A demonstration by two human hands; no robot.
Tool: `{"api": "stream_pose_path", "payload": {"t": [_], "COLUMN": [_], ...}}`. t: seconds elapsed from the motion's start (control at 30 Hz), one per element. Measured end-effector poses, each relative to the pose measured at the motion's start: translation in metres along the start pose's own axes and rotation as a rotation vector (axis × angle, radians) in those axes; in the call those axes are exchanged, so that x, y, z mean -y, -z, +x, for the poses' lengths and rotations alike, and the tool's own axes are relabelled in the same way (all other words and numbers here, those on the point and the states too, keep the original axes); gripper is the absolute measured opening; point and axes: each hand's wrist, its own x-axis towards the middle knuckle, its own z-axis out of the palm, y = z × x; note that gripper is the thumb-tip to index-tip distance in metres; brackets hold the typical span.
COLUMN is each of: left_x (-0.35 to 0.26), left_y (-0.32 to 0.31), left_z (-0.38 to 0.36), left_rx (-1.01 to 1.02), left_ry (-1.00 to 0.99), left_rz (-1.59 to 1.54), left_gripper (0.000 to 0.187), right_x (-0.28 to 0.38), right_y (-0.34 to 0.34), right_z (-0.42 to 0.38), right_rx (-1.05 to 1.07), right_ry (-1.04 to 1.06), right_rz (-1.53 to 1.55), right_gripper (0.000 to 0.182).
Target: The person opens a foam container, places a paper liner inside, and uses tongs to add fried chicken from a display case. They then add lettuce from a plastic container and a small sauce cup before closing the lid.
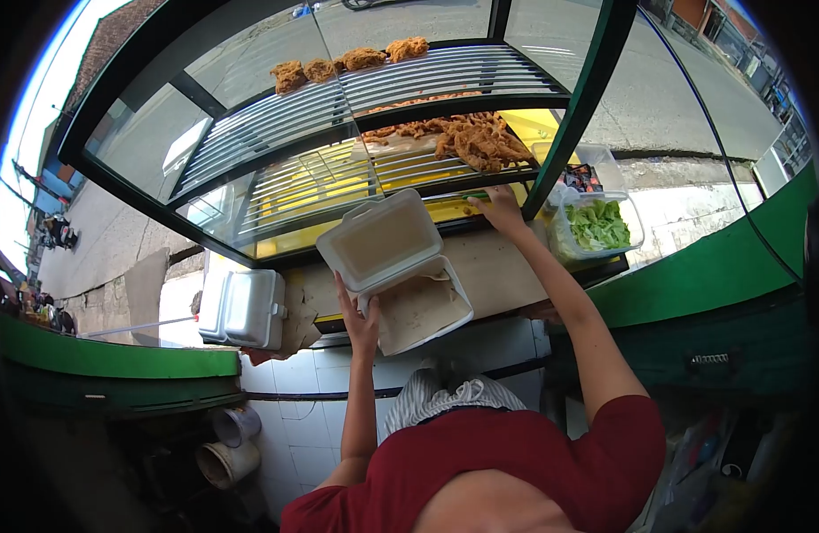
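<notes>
Foam box (380,240) open, on my side of the display case (581,111). Probably light, stiff, easily dented; best held gently near the hinge, where my left hand (361,329) pinches its edge. Right hand (501,213) at case's lower edge; fingers' grip can't tell.

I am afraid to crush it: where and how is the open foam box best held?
Probably by the left wall of the open foam box, coming from the near left: the lid is swung open away, leaving that wall exposed, and the left hand holds there.
</notes>
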Motion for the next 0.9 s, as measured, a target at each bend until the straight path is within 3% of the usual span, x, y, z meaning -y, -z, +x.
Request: {"api": "stream_pose_path", "payload": {"t": [0.13, 0.17, 0.27, 0.47, 0.63, 0.9], "left_x": [0.006, 0.004, 0.005, 0.005, -0.002, -0.001], "left_y": [-0.014, -0.016, -0.014, -0.008, -0.003, -0.002], "left_z": [-0.011, -0.013, -0.019, -0.02, -0.02, -0.019], "left_rx": [-0.016, -0.015, -0.002, -0.019, 0.005, 0.058], "left_ry": [0.022, 0.024, 0.047, 0.032, 0.034, 0.022], "left_rz": [-0.051, -0.074, -0.057, -0.05, -0.084, -0.127], "left_gripper": [0.084, 0.084, 0.084, 0.085, 0.084, 0.084], "right_x": [-0.027, -0.027, -0.013, 0.023, 0.031, 0.0], "right_y": [-0.019, -0.023, -0.008, 0.025, 0.05, 0.042], "right_z": [0.018, 0.019, 0.016, -0.025, -0.093, -0.156], "right_rx": [0.126, 0.047, 0.195, -0.077, -0.03, 0.017], "right_ry": [0.086, 0.118, -0.065, 0.054, -0.177, -0.163], "right_rz": [0.087, 0.139, 0.182, 0.092, 0.262, 0.135], "right_gripper": [0.046, 0.043, 0.044, 0.038, 0.032, 0.036]}}
